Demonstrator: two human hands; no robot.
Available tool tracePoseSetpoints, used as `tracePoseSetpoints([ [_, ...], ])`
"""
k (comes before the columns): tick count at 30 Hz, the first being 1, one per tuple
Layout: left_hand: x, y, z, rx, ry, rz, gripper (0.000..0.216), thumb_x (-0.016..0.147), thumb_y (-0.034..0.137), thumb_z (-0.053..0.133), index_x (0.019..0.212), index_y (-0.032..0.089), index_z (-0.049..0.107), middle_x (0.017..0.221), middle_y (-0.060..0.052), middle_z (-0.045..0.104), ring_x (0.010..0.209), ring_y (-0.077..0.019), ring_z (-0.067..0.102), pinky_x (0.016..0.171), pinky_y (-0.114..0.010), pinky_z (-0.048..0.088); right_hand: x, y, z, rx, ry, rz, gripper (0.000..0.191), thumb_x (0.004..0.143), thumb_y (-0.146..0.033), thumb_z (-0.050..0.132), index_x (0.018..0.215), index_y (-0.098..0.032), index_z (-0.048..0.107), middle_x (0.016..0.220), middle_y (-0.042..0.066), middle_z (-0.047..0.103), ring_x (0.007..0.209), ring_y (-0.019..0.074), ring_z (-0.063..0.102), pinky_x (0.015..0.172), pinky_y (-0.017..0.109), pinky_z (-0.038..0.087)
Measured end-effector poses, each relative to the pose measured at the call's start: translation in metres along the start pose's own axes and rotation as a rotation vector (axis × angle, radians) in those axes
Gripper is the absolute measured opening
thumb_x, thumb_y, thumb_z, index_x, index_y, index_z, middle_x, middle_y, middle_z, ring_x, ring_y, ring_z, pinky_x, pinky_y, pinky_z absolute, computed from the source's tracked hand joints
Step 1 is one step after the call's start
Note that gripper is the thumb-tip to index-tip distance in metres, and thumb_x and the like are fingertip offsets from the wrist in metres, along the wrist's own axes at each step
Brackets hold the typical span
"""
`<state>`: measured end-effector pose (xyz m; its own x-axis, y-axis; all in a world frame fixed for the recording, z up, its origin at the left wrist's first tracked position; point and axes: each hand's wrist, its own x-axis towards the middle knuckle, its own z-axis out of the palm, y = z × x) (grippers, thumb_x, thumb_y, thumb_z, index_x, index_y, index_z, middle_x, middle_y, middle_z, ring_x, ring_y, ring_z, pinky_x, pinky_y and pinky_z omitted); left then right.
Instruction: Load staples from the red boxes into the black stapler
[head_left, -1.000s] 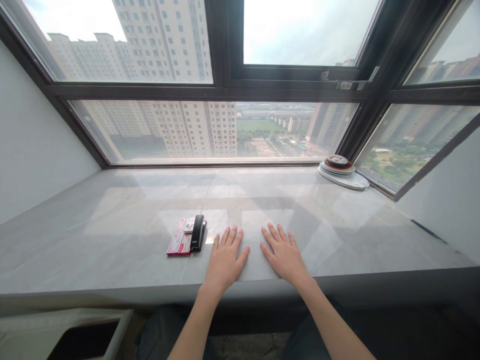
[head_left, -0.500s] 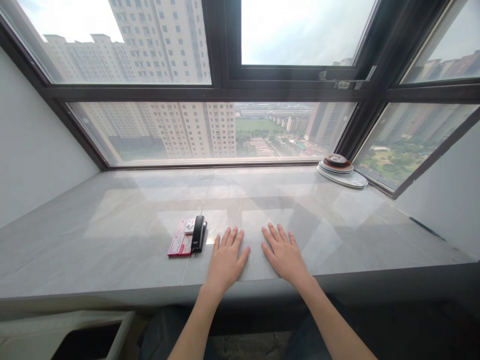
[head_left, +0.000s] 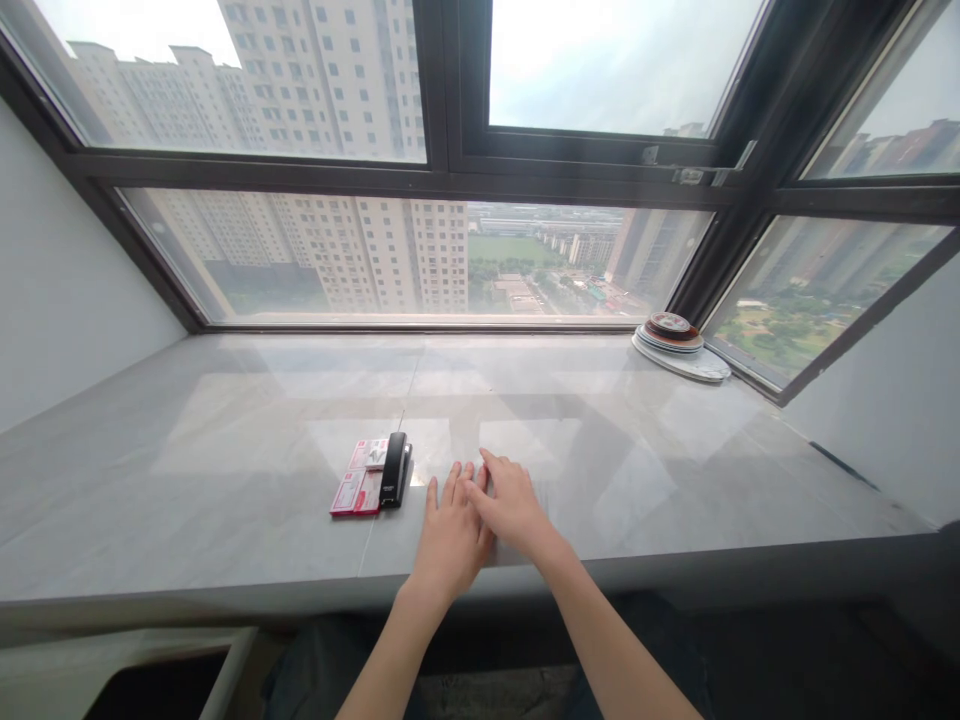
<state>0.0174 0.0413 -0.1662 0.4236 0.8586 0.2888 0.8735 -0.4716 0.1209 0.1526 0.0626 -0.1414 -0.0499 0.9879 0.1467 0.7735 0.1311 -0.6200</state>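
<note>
My left hand lies flat on the grey stone windowsill, fingers stretched out, holding nothing that I can see. Overlapping its thumb side is my right hand, with thumb and forefinger apart and no object visible in it. The left thumb is mostly hidden there. To the left of both hands, a black stapler rests beside flat red-and-white packets. A small white box sits against the stapler, on top of the packets. Neither hand touches these things.
A stack of round plates or lids stands in the sill's far right corner. Dark window frames rise behind the sill. Below its front edge, at lower left, is a pale bin-like container with a dark opening.
My right hand has moved left from the sill onto the thumb side of my left hand. My left hand stays in nearly the same place. The camera view has tilted slightly.
</note>
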Motion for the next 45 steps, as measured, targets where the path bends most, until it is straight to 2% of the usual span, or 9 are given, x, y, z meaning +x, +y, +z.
tracePoseSetpoints([
  [6,-0.038,0.005,-0.001,-0.052,0.017,0.085,0.063,0.099,0.024,0.046,0.160,0.026,0.034,0.164,-0.010,0.037,0.156,-0.0362,0.022,0.126,-0.062,0.014,0.049,-0.076,0.054,0.329,-0.103,-0.080,0.082,0.093,-0.059,0.060,0.161,-0.024,0.030,0.150,0.013,0.047,0.134,0.0309,0.046,0.108,0.044,0.041],
  [8,-0.051,0.008,-0.003,-0.074,0.010,0.112,0.063,0.099,0.027,0.048,0.160,0.028,0.034,0.164,-0.009,0.038,0.154,-0.0366,0.026,0.125,-0.061,0.018,0.064,-0.092,0.068,0.321,-0.105,-0.083,0.086,0.089,-0.062,0.065,0.158,-0.022,0.032,0.148,0.014,0.046,0.135,0.0322,0.043,0.108,0.045,0.041],
  [11,-0.060,0.014,-0.016,-0.097,0.011,0.059,0.057,0.098,0.025,0.046,0.155,0.025,0.043,0.155,-0.011,0.049,0.147,-0.0368,0.038,0.122,-0.059,0.028,0.078,-0.100,0.073,0.222,-0.091,-0.113,0.066,0.087,-0.049,0.070,0.145,-0.023,0.048,0.135,0.012,0.052,0.127,0.0314,0.047,0.103,0.043,0.043],
  [15,-0.059,0.018,-0.043,-0.236,0.004,-0.083,0.037,0.095,0.015,0.042,0.122,0.025,0.065,0.121,-0.010,0.067,0.114,-0.0300,0.060,0.100,-0.049,0.050,0.074,-0.074,0.038,0.099,-0.126,-0.247,0.049,0.081,-0.028,0.071,0.129,-0.025,0.064,0.117,0.007,0.061,0.112,0.0275,0.054,0.093,0.035,0.045],
  [19,-0.051,0.011,-0.054,-0.354,0.047,-0.181,0.032,0.099,0.016,0.037,0.095,0.026,0.067,0.100,-0.006,0.067,0.099,-0.0255,0.062,0.083,-0.040,0.053,0.046,-0.031,-0.013,0.071,-0.099,-0.325,0.051,0.086,-0.015,0.059,0.134,-0.029,0.066,0.113,0.005,0.066,0.109,0.0245,0.058,0.095,0.034,0.044],
  [25,-0.023,0.001,-0.031,-0.143,0.111,-0.135,0.043,0.102,0.028,0.045,0.143,0.027,0.054,0.153,-0.009,0.049,0.139,-0.0309,0.044,0.110,-0.050,0.043,0.006,-0.008,-0.031,0.078,0.066,-0.216,0.040,0.092,-0.029,0.065,0.133,-0.029,0.067,0.126,0.005,0.067,0.120,0.0260,0.058,0.115,0.043,0.036],
  [32,-0.013,0.005,-0.026,-0.078,0.072,-0.089,0.052,0.103,0.035,0.045,0.154,0.023,0.044,0.159,-0.008,0.046,0.148,-0.0297,0.037,0.123,-0.051,0.028,0.004,-0.022,-0.009,0.067,0.312,-0.065,0.020,0.093,-0.037,0.065,0.108,-0.027,0.074,0.113,0.006,0.072,0.110,0.0269,0.062,0.119,0.049,0.029],
  [39,-0.008,0.009,-0.027,-0.105,0.142,-0.126,0.048,0.100,0.036,0.051,0.147,0.027,0.051,0.164,-0.006,0.037,0.149,-0.0291,0.038,0.122,-0.053,0.031,0.021,0.002,-0.031,0.791,0.540,0.149,0.035,0.093,-0.052,0.062,0.108,-0.021,0.070,0.106,0.007,0.076,0.097,0.0253,0.070,0.085,0.036,0.054],
  [45,-0.006,0.011,-0.025,-0.123,0.163,-0.135,0.050,0.098,0.033,0.054,0.148,0.026,0.051,0.163,-0.007,0.039,0.149,-0.0297,0.040,0.122,-0.054,0.032,0.009,0.065,-0.041,1.316,0.521,0.378,0.042,0.095,-0.057,0.052,0.108,-0.020,0.066,0.119,0.010,0.074,0.118,0.0269,0.067,0.088,0.037,0.060],
])
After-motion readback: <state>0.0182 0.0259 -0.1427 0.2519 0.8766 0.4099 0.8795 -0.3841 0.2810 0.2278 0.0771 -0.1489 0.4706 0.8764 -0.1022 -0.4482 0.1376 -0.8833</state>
